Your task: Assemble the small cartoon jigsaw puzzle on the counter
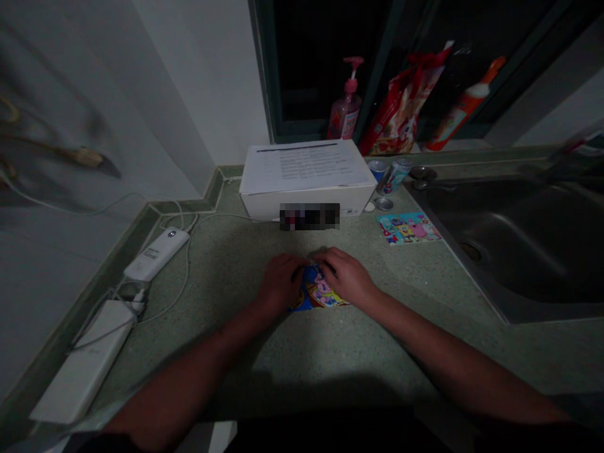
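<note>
In the middle of the counter lies a flat, glossy-looking piece printed with blue, pink and yellow cartoon figures [323,290]; whether it is a sheet or a packet I cannot tell. My left hand [282,280] is curled over its upper left part, and my right hand [346,274] grips the upper right. Both sets of fingers meet near the top edge, and the fingertips are partly hidden. A similar cartoon-printed piece [409,228] lies apart to the right, beside the sink.
A white box [306,196] with a printed paper on top stands behind my hands. Small cans [395,176] and a round lid [384,204] sit beside it. At right is a metal sink [519,245]. A white power strip [89,362], power bank [158,253] and cables run along the left.
</note>
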{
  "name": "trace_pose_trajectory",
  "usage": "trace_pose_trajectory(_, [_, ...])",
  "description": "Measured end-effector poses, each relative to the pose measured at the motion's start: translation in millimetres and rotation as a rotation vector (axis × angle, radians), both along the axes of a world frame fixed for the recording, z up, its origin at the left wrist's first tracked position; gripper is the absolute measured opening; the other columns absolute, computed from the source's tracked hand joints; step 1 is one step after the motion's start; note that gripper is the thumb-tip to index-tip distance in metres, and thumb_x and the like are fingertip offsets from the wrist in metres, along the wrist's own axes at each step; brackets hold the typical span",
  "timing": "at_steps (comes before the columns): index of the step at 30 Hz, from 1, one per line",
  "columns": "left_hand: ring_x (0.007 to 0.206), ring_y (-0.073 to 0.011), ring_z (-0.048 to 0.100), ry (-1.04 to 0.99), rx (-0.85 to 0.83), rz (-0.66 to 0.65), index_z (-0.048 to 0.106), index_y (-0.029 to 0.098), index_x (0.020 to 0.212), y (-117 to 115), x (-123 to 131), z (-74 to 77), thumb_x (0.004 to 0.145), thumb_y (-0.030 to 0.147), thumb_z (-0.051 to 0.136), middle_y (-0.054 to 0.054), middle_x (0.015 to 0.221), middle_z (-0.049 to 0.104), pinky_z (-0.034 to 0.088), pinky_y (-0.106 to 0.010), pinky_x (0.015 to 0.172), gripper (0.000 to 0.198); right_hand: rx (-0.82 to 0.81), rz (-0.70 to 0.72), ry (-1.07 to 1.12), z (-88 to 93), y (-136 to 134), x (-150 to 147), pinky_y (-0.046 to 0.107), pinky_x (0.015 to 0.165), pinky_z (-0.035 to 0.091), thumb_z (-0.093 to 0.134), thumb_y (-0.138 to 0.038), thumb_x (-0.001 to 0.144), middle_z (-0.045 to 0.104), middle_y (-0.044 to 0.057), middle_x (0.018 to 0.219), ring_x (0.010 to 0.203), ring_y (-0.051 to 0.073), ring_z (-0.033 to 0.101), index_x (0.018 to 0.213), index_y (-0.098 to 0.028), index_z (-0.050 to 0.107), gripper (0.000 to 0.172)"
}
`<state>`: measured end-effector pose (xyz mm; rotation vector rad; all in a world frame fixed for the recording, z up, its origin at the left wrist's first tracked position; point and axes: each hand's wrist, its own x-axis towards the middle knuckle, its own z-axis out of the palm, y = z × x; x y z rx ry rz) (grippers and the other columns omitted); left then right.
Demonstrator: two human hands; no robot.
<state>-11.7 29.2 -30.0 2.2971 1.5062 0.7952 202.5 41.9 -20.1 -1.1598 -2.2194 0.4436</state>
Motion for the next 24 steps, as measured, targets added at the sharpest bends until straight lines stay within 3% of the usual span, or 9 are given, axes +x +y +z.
trace_pose_trajectory(16, [0.106,-0.0253,0.068,-0.001,-0.030,0.005,0.078,0.022,0.109,-0.3,-1.2,1.3,0.097,0.009,0.063,-0.005,0.107,0.077,0.052,-0.042,0.100,0.023,0.036,-0.045,-0.062,-1.8,4.0,4.3,0.048,0.098,0.059,0.058,-0.003,0.096,0.077,0.011,0.116,0.110,0.029,0.072,0.125,-0.020,0.073,0.037])
trace_pose_trajectory(24, [0.104,-0.0249,0.068,-0.026,-0.049,0.004,0.078,0.021,0.108,1.6,-1.8,0.5,0.096,0.008,0.064,-0.005,0.105,0.077,0.052,-0.041,0.099,0.022,0.013,0.048,-0.084,0.2,3.1,-1.5,0.049,0.098,0.056,0.067,-0.012,0.096,0.078,0.011,0.111,0.108,0.029,0.070,0.118,-0.019,0.075,0.024])
